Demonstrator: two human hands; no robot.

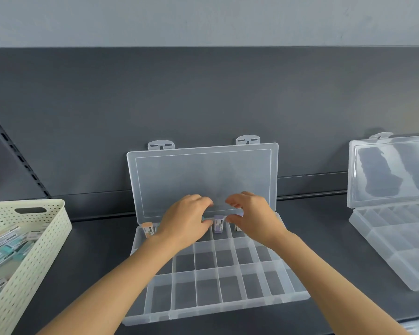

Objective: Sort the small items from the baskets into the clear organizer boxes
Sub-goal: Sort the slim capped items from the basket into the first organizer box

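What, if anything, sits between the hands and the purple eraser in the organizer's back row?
Nothing visible. The purple eraser stands in a back-row compartment of the clear organizer box, left hand and right hand close on either side; the open lid is behind it.

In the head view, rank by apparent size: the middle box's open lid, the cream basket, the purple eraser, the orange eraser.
1. open lid
2. cream basket, close, partly out of frame
3. purple eraser and orange eraser, alike, not ranked
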